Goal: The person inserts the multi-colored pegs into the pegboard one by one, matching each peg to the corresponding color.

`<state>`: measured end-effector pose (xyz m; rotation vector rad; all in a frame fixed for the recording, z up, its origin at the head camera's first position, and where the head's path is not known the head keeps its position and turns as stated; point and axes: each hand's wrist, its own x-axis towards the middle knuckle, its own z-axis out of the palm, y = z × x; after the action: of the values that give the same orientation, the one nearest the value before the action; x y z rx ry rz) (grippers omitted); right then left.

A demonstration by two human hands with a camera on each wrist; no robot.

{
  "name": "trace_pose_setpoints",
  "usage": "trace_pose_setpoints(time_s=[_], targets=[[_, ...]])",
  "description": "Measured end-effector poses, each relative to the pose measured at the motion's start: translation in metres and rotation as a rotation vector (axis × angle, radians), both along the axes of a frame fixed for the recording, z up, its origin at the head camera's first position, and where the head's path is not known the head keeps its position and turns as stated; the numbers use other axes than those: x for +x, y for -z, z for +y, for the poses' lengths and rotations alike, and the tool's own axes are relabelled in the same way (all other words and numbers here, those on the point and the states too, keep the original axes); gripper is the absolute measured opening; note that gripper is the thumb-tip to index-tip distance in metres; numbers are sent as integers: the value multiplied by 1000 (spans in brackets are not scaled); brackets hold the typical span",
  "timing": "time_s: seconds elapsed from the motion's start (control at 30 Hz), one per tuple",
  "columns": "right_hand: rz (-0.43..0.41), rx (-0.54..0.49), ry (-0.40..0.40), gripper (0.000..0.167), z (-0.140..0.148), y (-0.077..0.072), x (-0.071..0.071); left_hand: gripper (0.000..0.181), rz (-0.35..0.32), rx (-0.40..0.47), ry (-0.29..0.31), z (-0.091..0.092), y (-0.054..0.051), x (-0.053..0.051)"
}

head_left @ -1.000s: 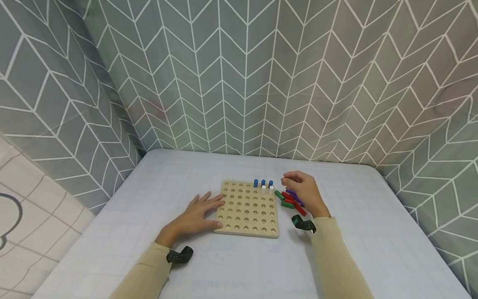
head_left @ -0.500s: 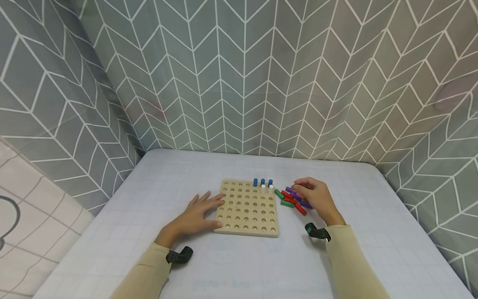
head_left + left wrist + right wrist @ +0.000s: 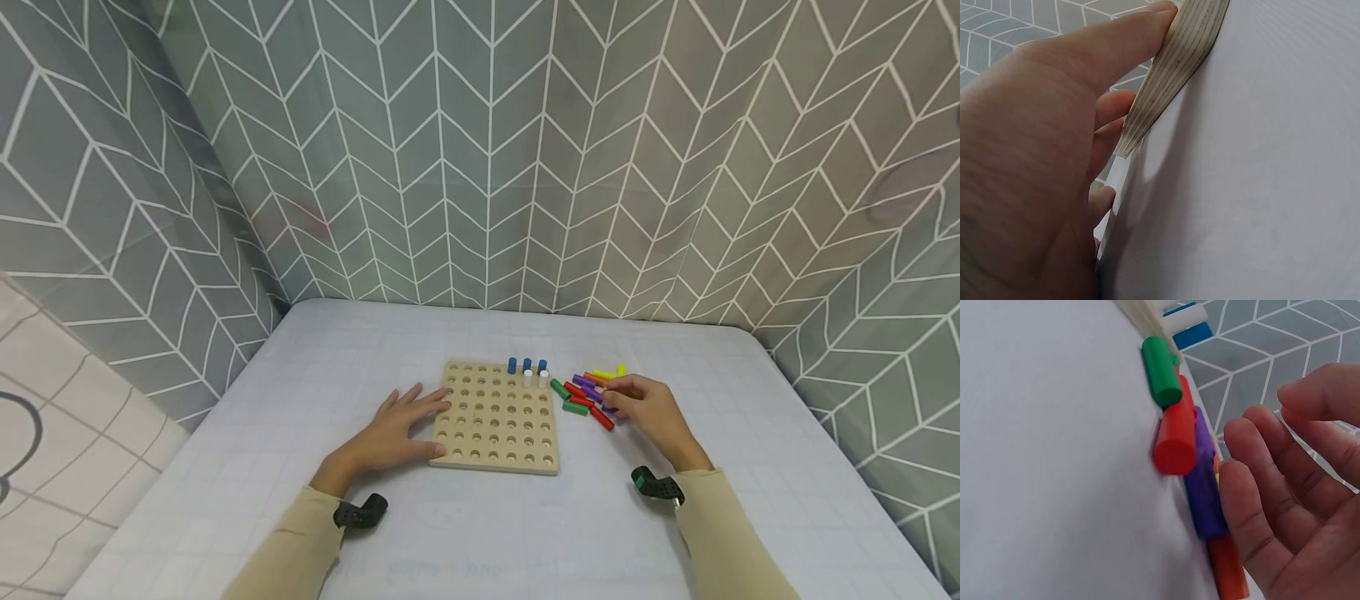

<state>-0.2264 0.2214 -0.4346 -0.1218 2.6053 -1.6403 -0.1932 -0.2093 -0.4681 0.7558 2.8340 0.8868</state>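
Note:
A pale wooden pegboard (image 3: 495,464) with rows of holes lies on the table. Blue pegs (image 3: 512,365) and white pegs (image 3: 528,378) stand upright at its far right corner. My left hand (image 3: 397,429) rests at the board's left edge with fingers spread; its thumb (image 3: 1129,47) touches the side. Right of the board is a loose pile of green (image 3: 576,408), red (image 3: 602,418), purple (image 3: 591,394), orange (image 3: 596,379) and yellow pegs (image 3: 604,374). Over the pile's right side hovers my right hand (image 3: 652,412), fingers loosely bent, nothing seen between them; it partly hides the pile.
The white-covered table (image 3: 480,533) runs back to a grey curtain (image 3: 480,167) with white chevron lines. Each wrist wears a black camera, one on the left (image 3: 362,512) and one on the right (image 3: 656,484).
My right hand has shifted right and slightly toward me, uncovering purple, orange and yellow pegs. The left hand and the pegs in the board have stayed put.

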Motion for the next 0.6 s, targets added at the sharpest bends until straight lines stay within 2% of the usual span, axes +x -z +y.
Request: trace_pose_setpoints(time_s=[0.2,0.6], targets=[[-3,62,9,33,4,5,4,74,4,-9,0,-1,1,-1],[75,245,-3,21,7,14,7,75,3,-6,1,0,-2,0]])
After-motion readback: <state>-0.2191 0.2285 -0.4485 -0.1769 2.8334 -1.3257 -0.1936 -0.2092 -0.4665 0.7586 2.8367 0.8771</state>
